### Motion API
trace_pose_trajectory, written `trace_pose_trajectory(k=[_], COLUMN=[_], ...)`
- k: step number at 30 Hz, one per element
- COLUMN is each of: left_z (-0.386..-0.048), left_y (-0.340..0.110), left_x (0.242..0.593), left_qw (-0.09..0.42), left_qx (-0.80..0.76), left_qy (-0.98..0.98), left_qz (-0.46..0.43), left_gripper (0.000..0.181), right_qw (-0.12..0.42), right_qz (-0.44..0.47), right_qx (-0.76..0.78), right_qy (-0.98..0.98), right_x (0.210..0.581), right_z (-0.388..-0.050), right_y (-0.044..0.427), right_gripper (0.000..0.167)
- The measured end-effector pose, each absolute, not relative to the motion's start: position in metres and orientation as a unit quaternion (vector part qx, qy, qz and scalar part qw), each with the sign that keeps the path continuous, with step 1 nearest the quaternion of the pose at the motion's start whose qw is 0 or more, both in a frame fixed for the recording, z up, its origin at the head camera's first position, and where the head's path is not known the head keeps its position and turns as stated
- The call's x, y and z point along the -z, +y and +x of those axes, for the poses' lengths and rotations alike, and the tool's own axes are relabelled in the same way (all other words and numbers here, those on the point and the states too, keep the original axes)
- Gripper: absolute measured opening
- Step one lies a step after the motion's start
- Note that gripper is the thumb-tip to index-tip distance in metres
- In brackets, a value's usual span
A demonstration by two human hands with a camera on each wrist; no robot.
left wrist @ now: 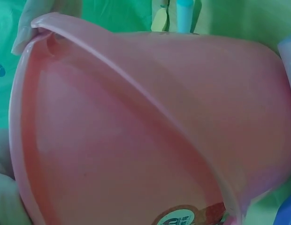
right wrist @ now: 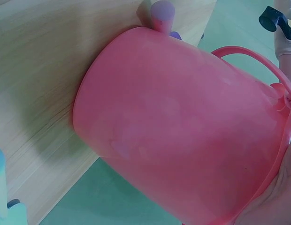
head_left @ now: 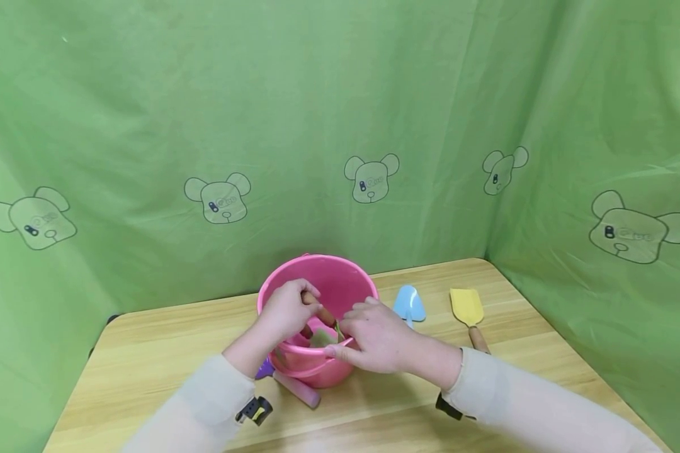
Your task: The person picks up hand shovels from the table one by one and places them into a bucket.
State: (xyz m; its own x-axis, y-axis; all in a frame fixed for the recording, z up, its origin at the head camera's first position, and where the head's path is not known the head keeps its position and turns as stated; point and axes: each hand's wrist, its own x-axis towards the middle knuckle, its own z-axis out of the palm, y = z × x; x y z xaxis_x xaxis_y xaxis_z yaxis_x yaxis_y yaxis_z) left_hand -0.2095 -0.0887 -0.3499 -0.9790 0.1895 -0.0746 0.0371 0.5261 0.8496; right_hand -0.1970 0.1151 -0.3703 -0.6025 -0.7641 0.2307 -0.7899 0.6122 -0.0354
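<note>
A pink bucket point(head_left: 323, 371) stands on the table in the head view, and its wall point(left wrist: 98, 131) fills most of the left wrist view. Over its opening, my left hand point(head_left: 286, 308) pinches the brown wooden handle point(head_left: 324, 314) of a tool with a green part at its lower end. Inside lies a second brown handle point(head_left: 306, 331), partly hidden by the left hand. My right hand point(head_left: 376, 336) grips the near right of the bucket's rim, its thumb over the edge. In the right wrist view, the bucket point(right wrist: 178, 122) shows from outside, its carrying handle point(right wrist: 248, 52) at upper right.
A purple tool with a pink handle point(head_left: 297, 389) lies against the bucket's near left side. To the right are a blue toy shovel point(head_left: 410, 303) and a yellow shovel point(head_left: 467, 306) with a wooden handle. Green curtains point(head_left: 294, 113) surround the wooden table point(head_left: 164, 352).
</note>
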Motion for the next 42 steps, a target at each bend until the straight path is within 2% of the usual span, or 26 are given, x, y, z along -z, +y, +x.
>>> trace_pose_trajectory(k=[7, 18, 23, 29, 37, 42], left_z=[-0.209, -0.207, -0.211, -0.217, -0.222, -0.223], left_y=[-0.083, -0.081, -0.083, -0.086, -0.088, -0.085], left_x=[0.349, 0.349, 0.349, 0.347, 0.352, 0.354], left_qw=[0.056, -0.031, -0.027, -0.003, -0.008, 0.005], left_qx=[-0.426, -0.291, -0.253, -0.23, -0.189, -0.174], left_qy=[0.901, 0.954, 0.963, 0.968, 0.978, 0.981], left_qz=[0.06, 0.071, 0.089, 0.097, 0.092, 0.081], left_gripper=[0.019, 0.016, 0.004, 0.008, 0.016, 0.013], right_qw=[0.089, 0.088, 0.089, 0.084, 0.092, 0.095], right_qz=[0.431, 0.431, 0.429, 0.425, 0.427, 0.428], right_qx=[-0.068, -0.068, -0.068, -0.069, -0.066, -0.071], right_qy=[-0.895, -0.895, -0.897, -0.899, -0.897, -0.896], right_x=[0.369, 0.37, 0.37, 0.371, 0.371, 0.371], right_z=[-0.197, -0.197, -0.196, -0.197, -0.196, -0.196], right_y=[0.115, 0.113, 0.114, 0.114, 0.114, 0.114], right_gripper=[0.052, 0.052, 0.052, 0.052, 0.051, 0.051])
